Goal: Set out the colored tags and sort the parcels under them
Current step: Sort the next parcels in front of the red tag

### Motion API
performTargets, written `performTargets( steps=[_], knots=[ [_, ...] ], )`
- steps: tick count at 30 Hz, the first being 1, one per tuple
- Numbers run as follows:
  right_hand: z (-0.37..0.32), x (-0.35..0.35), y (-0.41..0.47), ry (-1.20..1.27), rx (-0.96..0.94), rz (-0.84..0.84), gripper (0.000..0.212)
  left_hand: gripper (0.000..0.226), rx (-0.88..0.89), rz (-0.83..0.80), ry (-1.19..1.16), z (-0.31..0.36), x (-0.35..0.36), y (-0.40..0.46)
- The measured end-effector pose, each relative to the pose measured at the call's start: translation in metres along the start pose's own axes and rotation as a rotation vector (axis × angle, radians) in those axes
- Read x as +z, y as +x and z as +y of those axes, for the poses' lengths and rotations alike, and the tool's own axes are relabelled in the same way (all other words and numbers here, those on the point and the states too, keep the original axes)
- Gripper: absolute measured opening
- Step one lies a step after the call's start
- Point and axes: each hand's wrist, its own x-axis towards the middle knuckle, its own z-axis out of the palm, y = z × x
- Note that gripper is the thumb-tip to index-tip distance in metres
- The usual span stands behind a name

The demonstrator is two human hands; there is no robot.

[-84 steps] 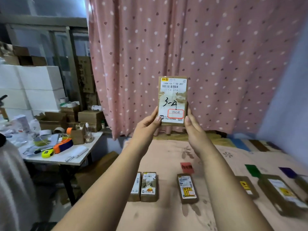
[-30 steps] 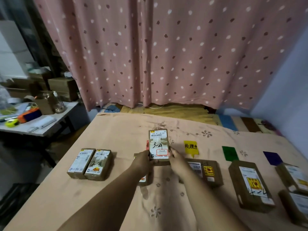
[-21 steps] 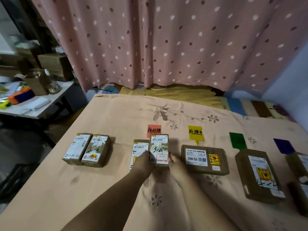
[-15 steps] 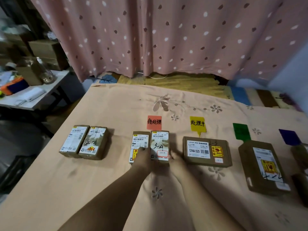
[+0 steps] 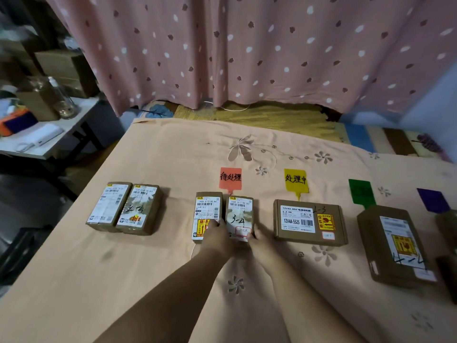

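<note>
Step in hand: setting the parcel marked 3-4 [image 5: 239, 220] down under the red tag [image 5: 230, 179], right beside the parcel already there [image 5: 206, 214]. To do it well: keep the long edge flush against the neighbour, top edge level with it, label face up, and don't push forward, since the parcel's far edge already meets the tag's tail and a nudge would shift the tag on the soft cloth [image 5: 173, 157]. Let go with both hands at once so the box doesn't skew.

Left hand [image 5: 217, 240] is at the parcel's near-left corner, thumb on the label of the neighbouring box, fingers curled at the edge; it grips the 3-4 parcel. Right hand [image 5: 259, 240] is at the near-right corner, fingertips pinching that edge. The parcel looks flat on the cloth, though the near end is hidden by the hands, so I can't rule out that it's slightly lifted there.

The parcel lies directly ahead of both hands, between them, just below the red tag.

Others sorted: one wide box [image 5: 310, 222] under the yellow tag [image 5: 296, 180], one box [image 5: 395, 246] under the green tag [image 5: 361, 191], a purple tag [image 5: 432, 200] at the right edge. Two parcels [image 5: 125, 209] sit well apart on the left with no tag above them; probably still to sort.
</note>
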Motion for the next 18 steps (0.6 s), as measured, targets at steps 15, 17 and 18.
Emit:
performTargets(
  steps=[15,17,18],
  knots=[
    [-0.102,-0.078,-0.095,-0.36,-0.185,0.103,0.061,0.042,0.195,0.202,0.059,0.044,-0.115,-0.046],
    [-0.121,-0.093,-0.11,-0.391,-0.234,0.128,0.059,0.044,0.233,0.242,0.057,0.054,-0.143,-0.057],
    [-0.13,-0.1,-0.115,-0.414,-0.268,0.145,0.058,0.046,0.25,0.261,0.061,0.059,-0.156,-0.063]
  ],
)
